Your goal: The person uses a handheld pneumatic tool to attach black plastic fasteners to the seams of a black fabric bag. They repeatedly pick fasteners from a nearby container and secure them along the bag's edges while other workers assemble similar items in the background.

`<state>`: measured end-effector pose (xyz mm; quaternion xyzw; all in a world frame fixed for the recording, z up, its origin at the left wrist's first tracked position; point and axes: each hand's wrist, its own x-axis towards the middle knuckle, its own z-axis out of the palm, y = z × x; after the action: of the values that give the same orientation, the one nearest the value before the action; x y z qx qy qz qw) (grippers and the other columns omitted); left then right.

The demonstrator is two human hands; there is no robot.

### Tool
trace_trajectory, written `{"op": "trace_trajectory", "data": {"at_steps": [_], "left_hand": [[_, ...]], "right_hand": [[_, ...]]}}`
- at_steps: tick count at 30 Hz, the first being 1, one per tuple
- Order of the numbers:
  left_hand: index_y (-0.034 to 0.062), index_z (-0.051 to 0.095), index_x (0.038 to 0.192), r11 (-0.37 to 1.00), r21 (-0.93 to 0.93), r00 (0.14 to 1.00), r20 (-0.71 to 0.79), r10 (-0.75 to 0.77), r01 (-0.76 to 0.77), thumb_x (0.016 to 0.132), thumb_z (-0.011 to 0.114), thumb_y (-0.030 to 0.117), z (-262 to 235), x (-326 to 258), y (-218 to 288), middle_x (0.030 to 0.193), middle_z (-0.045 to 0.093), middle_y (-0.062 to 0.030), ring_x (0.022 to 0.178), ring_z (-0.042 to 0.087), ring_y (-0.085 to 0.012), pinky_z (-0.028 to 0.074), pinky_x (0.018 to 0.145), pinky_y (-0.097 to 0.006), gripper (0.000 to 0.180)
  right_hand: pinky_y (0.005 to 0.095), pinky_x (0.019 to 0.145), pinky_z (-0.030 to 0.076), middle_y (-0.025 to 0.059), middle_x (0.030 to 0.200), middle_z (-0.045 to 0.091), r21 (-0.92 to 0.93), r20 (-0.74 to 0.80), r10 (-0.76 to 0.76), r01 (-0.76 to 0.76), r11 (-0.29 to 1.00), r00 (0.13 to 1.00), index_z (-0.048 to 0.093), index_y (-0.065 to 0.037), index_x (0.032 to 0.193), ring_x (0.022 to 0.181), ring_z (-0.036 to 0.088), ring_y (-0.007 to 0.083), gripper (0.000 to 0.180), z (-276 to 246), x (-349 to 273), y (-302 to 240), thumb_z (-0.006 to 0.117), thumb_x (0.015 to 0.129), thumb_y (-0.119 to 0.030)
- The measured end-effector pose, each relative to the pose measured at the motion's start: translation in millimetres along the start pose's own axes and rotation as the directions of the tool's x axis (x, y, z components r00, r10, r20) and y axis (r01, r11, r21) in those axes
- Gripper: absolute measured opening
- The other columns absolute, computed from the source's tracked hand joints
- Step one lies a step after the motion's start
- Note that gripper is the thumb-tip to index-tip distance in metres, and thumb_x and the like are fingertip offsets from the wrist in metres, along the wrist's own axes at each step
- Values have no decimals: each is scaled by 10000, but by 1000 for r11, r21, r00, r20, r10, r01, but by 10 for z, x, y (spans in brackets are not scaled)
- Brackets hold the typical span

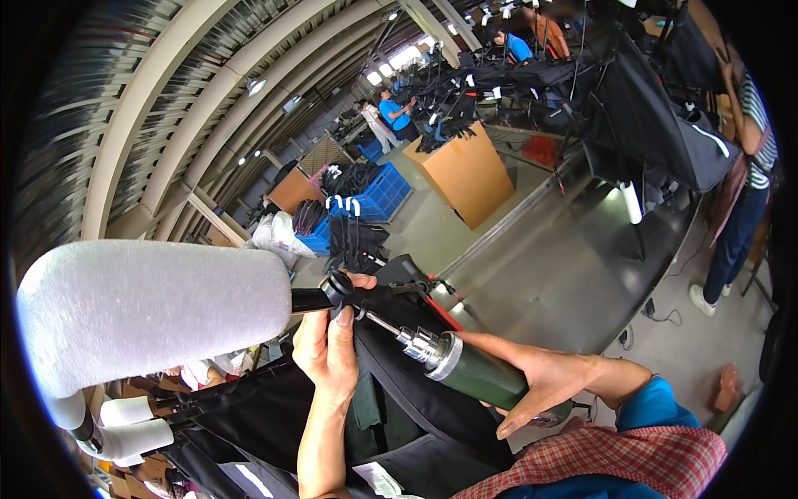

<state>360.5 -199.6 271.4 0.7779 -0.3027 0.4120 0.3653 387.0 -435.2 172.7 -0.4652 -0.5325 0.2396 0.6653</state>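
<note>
green power screwdriver (482, 374) | tilted, bit (382, 323) up-left near black fitting (338, 287) | at end of white-wrapped bar (158, 312)

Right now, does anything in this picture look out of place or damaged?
A black cable lies loose on the floor at right, near a co-worker's white shoe, which looks untidy: feet might catch it. Nothing odd stands out around the green power screwdriver.

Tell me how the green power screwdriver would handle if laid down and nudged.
The green power screwdriver would likely roll, since its body looks cylindrical. Its metal front end suggests some weight for its size. Straight and hard-looking, it should stay stiff.
</note>
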Motion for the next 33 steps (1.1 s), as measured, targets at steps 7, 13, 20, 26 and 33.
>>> {"op": "trace_trajectory", "data": {"at_steps": [7,13,20,26,33], "left_hand": [[-80,552,1159,999,30,1000,-19,22,-21,993,429,97,16,-58,-28,1027,652,-167,938,620,-225,464,872,-338,272],[-79,521,1228,998,65,994,-112,20,-13,1004,418,90,118,-114,-9,1039,651,-159,958,616,-229,456,895,-331,299],[-65,519,1203,971,239,993,-121,8,21,1017,339,90,31,-179,84,1003,645,-133,924,611,-192,461,874,-316,302],[-71,504,1243,998,56,989,-145,43,-35,1017,361,91,298,-56,92,1019,641,-119,943,599,-177,454,874,-298,313],[-64,519,1219,989,89,977,-186,-103,122,1016,373,106,73,-195,147,1038,644,-120,947,595,-163,450,870,-284,302]], "right_hand": [[356,1099,279,175,1468,298,25,-26,39,-38,999,999,77,10,1483,1345,321,239,1109,99,20,-21,833,726,-280],[307,920,458,92,1160,506,390,49,149,-157,908,988,58,-65,1498,1091,522,174,1111,324,-43,-42,837,718,-203],[320,588,510,122,944,511,622,99,173,-196,758,980,228,-54,1356,696,597,196,824,670,79,-139,776,757,-196],[282,549,478,69,923,556,464,-142,268,-175,868,953,295,-26,1306,605,596,160,592,847,-35,-427,656,862,-179],[266,547,462,45,862,548,522,-51,293,-225,823,955,320,-21,1275,639,589,130,518,892,142,-386,627,895,-193]]}}
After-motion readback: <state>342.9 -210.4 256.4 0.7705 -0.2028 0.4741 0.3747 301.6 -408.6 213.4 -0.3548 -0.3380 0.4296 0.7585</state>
